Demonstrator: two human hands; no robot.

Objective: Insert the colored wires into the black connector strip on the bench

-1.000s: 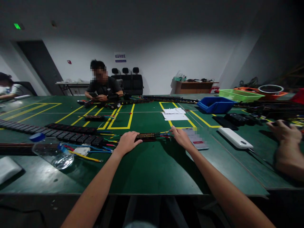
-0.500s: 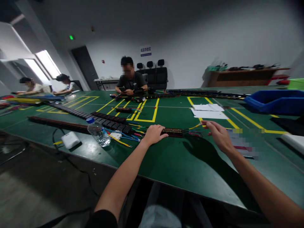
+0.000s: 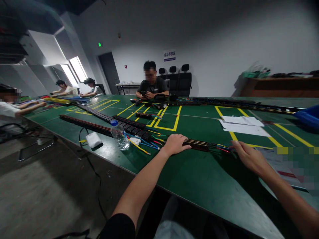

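My left hand [image 3: 175,145] lies over a dark cable chain [image 3: 199,145], its fingers curled round the far side and the thumb along the near side. Red, blue and dark wires [image 3: 223,148] come out of the chain's right end. At their tips, my right hand [image 3: 248,156] is closed in a pinch on the wires; its fingers partly hide the ends. Left of my left hand, yellow, blue and red leads [image 3: 139,147] with metal lugs stick out of another black cable chain [image 3: 134,128].
A water bottle [image 3: 120,136] and a white adapter [image 3: 93,140] stand near the table's front edge. Paper sheets [image 3: 244,126] lie beyond my right hand, a blue bin [image 3: 310,118] at far right. A person [image 3: 152,84] sits opposite; others sit at left.
The view has swung left, so things sit farther right. My right hand has come down to the wires' level; the yellow wire it held out earlier no longer shows apart. My left hand stays on the chain.
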